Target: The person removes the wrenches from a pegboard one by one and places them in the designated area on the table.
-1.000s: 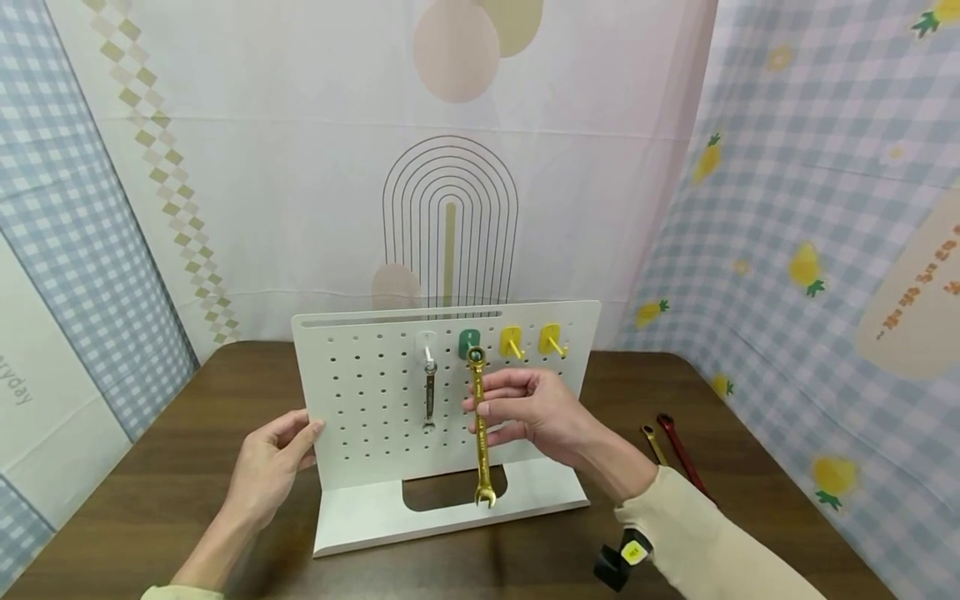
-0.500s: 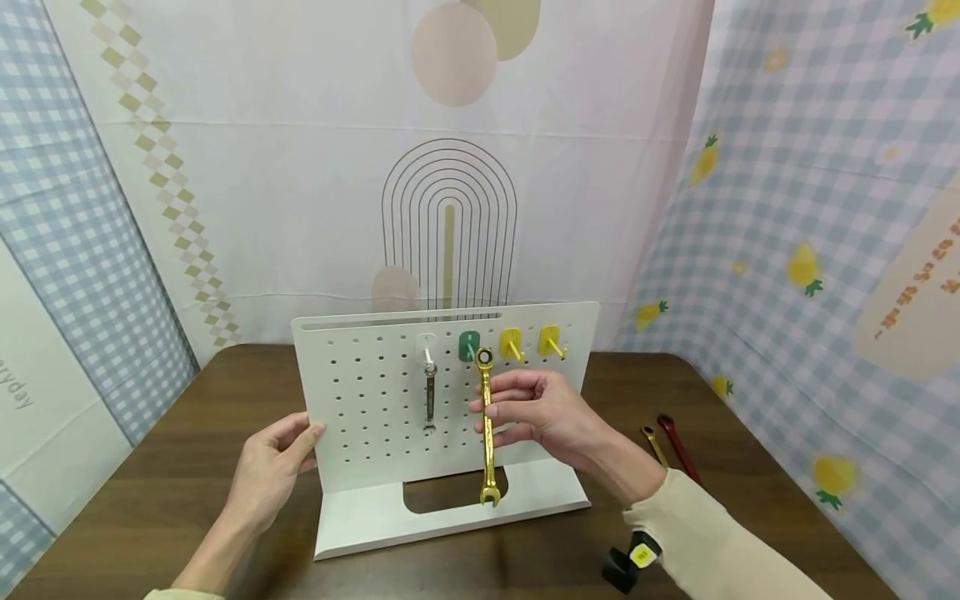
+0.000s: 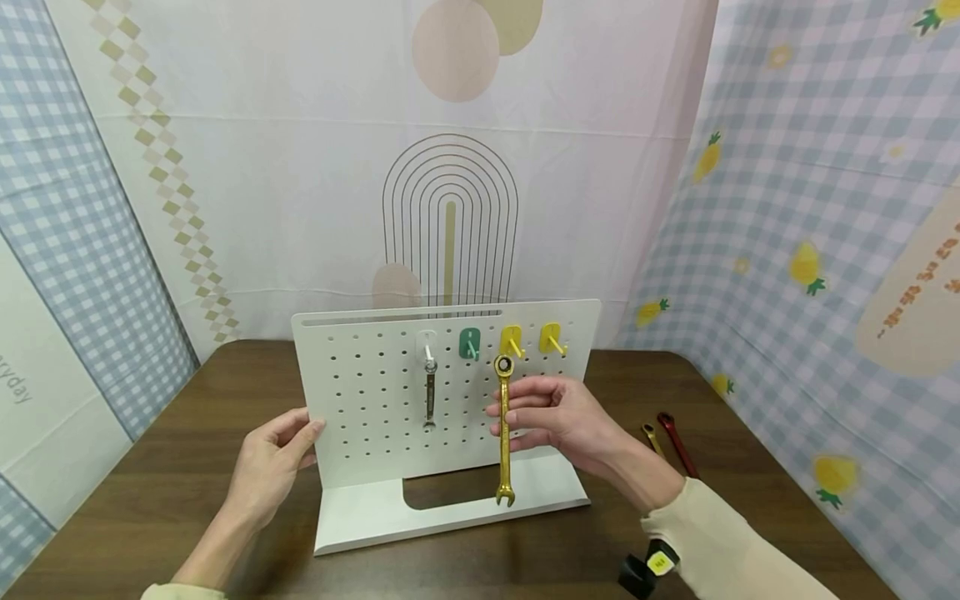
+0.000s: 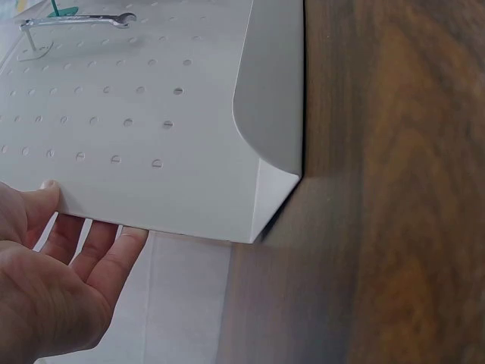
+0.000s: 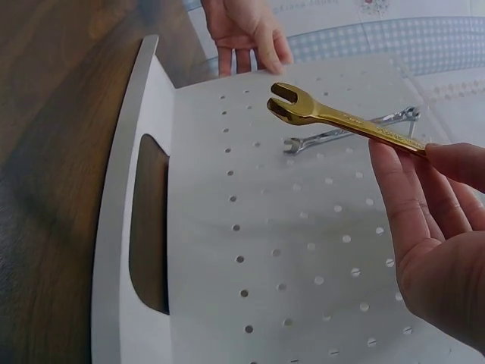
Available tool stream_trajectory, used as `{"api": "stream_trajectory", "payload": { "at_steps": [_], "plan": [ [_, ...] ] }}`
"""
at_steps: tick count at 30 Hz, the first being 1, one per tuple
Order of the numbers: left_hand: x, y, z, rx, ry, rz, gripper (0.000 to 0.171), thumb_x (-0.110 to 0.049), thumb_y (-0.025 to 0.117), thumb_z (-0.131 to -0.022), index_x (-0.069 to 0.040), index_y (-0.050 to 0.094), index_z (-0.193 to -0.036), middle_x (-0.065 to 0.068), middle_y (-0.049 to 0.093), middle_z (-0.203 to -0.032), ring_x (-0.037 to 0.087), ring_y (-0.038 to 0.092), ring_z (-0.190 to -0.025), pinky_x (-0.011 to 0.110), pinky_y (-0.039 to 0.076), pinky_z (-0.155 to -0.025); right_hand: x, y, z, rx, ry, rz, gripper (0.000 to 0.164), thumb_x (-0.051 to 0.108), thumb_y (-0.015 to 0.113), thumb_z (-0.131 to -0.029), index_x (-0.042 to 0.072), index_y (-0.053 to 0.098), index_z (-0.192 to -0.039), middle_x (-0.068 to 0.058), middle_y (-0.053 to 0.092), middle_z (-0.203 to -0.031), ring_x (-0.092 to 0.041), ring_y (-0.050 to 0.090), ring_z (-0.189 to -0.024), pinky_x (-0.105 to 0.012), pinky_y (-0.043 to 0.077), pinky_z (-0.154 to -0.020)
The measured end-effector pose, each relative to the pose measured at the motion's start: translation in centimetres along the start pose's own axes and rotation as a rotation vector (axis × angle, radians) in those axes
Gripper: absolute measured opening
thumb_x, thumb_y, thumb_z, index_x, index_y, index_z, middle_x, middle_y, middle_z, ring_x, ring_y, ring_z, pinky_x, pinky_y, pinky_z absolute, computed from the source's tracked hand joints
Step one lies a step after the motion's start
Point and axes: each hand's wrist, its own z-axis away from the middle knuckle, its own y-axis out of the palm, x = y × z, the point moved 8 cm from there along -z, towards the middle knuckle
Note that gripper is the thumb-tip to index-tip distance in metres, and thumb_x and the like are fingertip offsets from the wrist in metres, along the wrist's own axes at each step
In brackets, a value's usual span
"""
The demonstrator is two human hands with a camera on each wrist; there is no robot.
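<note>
My right hand (image 3: 558, 418) pinches a gold combination wrench (image 3: 505, 433) between thumb and fingers. It hangs upright in front of the white pegboard (image 3: 375, 400), ring end up near the left yellow hook (image 3: 512, 342), open end down. In the right wrist view the open end of the wrench (image 5: 299, 106) points away from the fingers. My left hand (image 3: 273, 467) grips the board's left edge, with the thumb on its front face and the fingers behind, as the left wrist view shows. A silver wrench (image 3: 430, 396) hangs from the white hook (image 3: 427, 343).
A green hook (image 3: 469, 342) and a right yellow hook (image 3: 552, 338) on the board bear nothing. A red wrench (image 3: 677, 444) and a smaller gold wrench (image 3: 652, 437) lie on the wooden table (image 3: 225, 392) at right. Patterned cloths hang behind and beside the table.
My right hand has moved the gold wrench rightward, from in front of the green hook to below the left yellow hook. The left hand stays on the board's edge.
</note>
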Motion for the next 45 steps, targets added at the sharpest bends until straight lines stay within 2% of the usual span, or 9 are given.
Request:
{"api": "stream_trajectory", "payload": {
  "at_steps": [4,9,14,18,24,29,39,45],
  "plan": [
    [0.0,0.0,-0.1,0.0,0.001,0.009,0.034,-0.018,0.064,-0.108,0.005,0.067,-0.133,-0.001,0.076,-0.109,-0.005,0.068,-0.094,0.018,0.061,-0.08,-0.6,-0.7,0.2,-0.024,0.016,0.007,0.039,-0.004,0.071,-0.096,-0.017,0.058,-0.131,-0.007,0.08,-0.11,-0.021,0.079,-0.094,-0.042,0.067,-0.081],
    [0.0,0.0,-0.1,-0.001,0.003,0.011,0.035,-0.018,0.064,-0.108,0.005,0.067,-0.133,-0.008,0.074,-0.105,-0.005,0.068,-0.094,0.018,0.061,-0.08,-1.4,-1.6,0.7,-0.046,0.033,0.012,0.031,-0.004,0.071,-0.095,-0.01,0.065,-0.125,-0.007,0.08,-0.11,-0.021,0.079,-0.094,-0.043,0.067,-0.082],
    [0.0,0.0,-0.1,-0.01,0.012,0.018,0.034,-0.018,0.065,-0.107,0.006,0.067,-0.131,-0.015,0.071,-0.097,-0.005,0.067,-0.092,0.017,0.062,-0.079,-2.1,-2.4,1.0,-0.057,0.047,0.04,0.039,-0.002,0.073,-0.095,-0.016,0.06,-0.129,-0.008,0.079,-0.11,-0.021,0.079,-0.094,-0.043,0.067,-0.082],
    [0.0,0.0,-0.2,-0.008,0.018,0.026,0.034,-0.018,0.065,-0.107,0.007,0.067,-0.131,-0.019,0.07,-0.095,-0.006,0.067,-0.092,0.017,0.061,-0.079,-2.7,-3.2,1.4,-0.07,0.065,0.049,0.04,-0.001,0.072,-0.096,-0.016,0.059,-0.131,-0.009,0.079,-0.112,-0.021,0.079,-0.094,-0.042,0.067,-0.082],
    [0.0,0.0,-0.1,-0.006,0.011,0.026,0.035,-0.019,0.065,-0.107,0.006,0.067,-0.132,-0.02,0.07,-0.096,-0.006,0.067,-0.093,0.017,0.061,-0.079,-3.4,-4.3,2.1,-0.094,0.073,0.06,0.044,-0.001,0.071,-0.097,-0.018,0.056,-0.135,-0.014,0.078,-0.118,-0.02,0.079,-0.095,-0.041,0.067,-0.082],
    [0.2,0.0,-0.2,-0.002,0.003,0.022,0.036,-0.02,0.064,-0.108,0.005,0.066,-0.133,-0.019,0.071,-0.098,-0.006,0.067,-0.094,0.017,0.061,-0.08,-3.7,-5.3,2.8,-0.123,0.096,0.068,0.048,0.0,0.072,-0.097,-0.018,0.054,-0.138,-0.011,0.078,-0.117,-0.019,0.079,-0.095,-0.038,0.067,-0.082],
    [0.4,-0.1,-0.2,-0.004,-0.004,-0.005,0.036,-0.021,0.064,-0.108,0.004,0.066,-0.135,-0.011,0.074,-0.106,-0.006,0.067,-0.094,0.016,0.061,-0.08,-4.5,-7.2,3.7,-0.139,0.116,0.098,0.047,0.002,0.071,-0.098,-0.018,0.055,-0.138,-0.013,0.078,-0.119,-0.019,0.078,-0.096,-0.038,0.067,-0.082],
    [0.3,-0.1,-0.2,-0.005,-0.006,0.001,0.037,-0.021,0.064,-0.108,0.004,0.066,-0.134,-0.019,0.071,-0.099,-0.007,0.067,-0.094,0.016,0.061,-0.079,-4.9,-8.0,4.3,-0.153,0.129,0.107,0.049,0.004,0.072,-0.099,-0.017,0.054,-0.139,-0.011,0.078,-0.12,-0.019,0.078,-0.098,-0.037,0.066,-0.083]
  ]
}}
